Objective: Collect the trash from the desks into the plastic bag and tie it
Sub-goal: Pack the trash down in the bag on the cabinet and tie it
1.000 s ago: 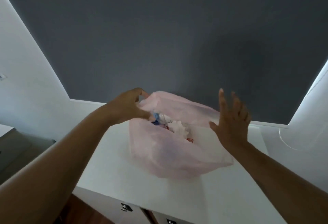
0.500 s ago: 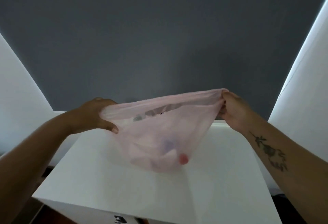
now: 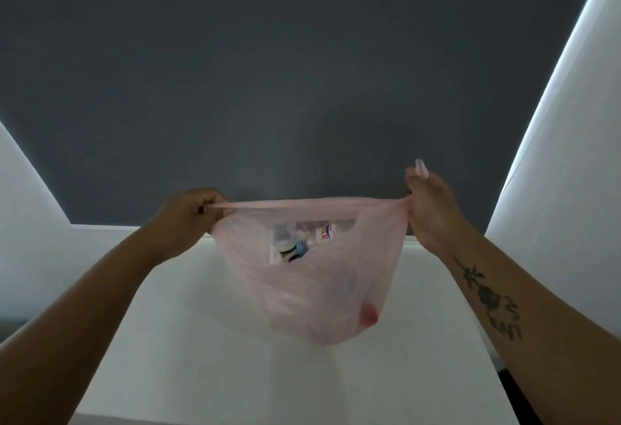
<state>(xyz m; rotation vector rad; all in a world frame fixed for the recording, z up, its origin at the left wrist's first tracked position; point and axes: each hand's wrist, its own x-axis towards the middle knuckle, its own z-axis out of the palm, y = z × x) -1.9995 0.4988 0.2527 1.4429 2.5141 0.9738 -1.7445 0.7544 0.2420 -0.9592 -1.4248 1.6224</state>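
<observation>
- Left hand (image 3: 191, 211) is closed tight on the left end of the pink bag's (image 3: 312, 293) rim.
- Right hand (image 3: 433, 206) pinches the right end, 1 finger raised.
- The rim is pulled taut between them; the bag hangs over the white desk (image 3: 201, 340).
- A bottle (image 3: 302, 241) and a red lump (image 3: 369, 314) show through it.

White desk (image 3: 188, 340) bare around hanging bag (image 3: 312, 290), wall (image 3: 302, 71) seemingly close behind

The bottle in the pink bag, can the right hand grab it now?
Probably not: the right hand is pinching the bag rim, as is the left hand. The bottle lies inside.
</observation>
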